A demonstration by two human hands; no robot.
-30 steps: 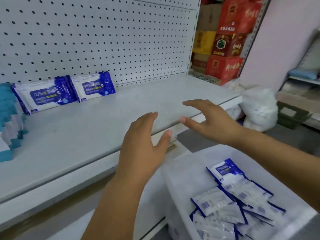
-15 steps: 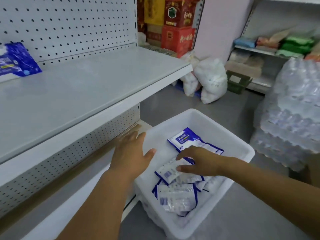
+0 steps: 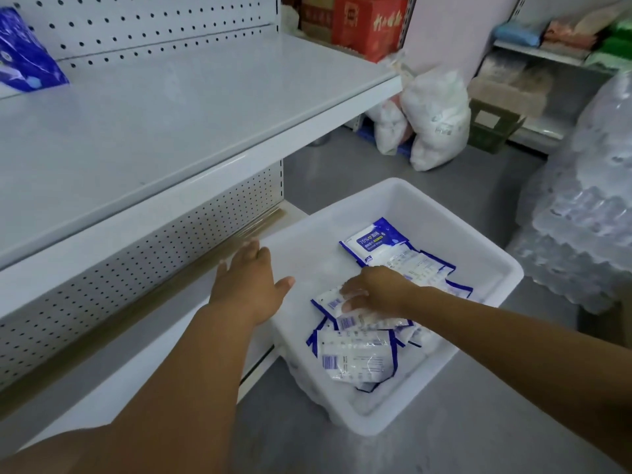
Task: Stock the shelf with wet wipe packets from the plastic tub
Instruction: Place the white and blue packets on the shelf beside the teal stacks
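A white plastic tub (image 3: 458, 224) stands on the floor beside the shelving, with several blue-and-white wet wipe packets in it. One packet (image 3: 372, 239) lies face up at the far side and another (image 3: 355, 357) face down at the near side. My right hand (image 3: 379, 290) is down in the tub, fingers and thumb closing on a packet (image 3: 330, 302) on top of the pile. My left hand (image 3: 249, 282) hovers at the tub's left rim with straight fingers, holding nothing. The white shelf (image 3: 191, 107) above carries a stocked packet (image 3: 24, 59) at the far left.
A lower shelf board (image 3: 136, 354) runs under my left arm. White sacks (image 3: 434, 121) and a green crate (image 3: 492, 128) sit on the floor behind the tub. Shrink-wrapped water bottles (image 3: 588, 200) are stacked at the right. Red cartons (image 3: 366, 22) stand behind the shelf end.
Both hands came down from shelf height to the tub. My right hand went into the tub and settled on a packet; my left hand dropped to the tub's left rim.
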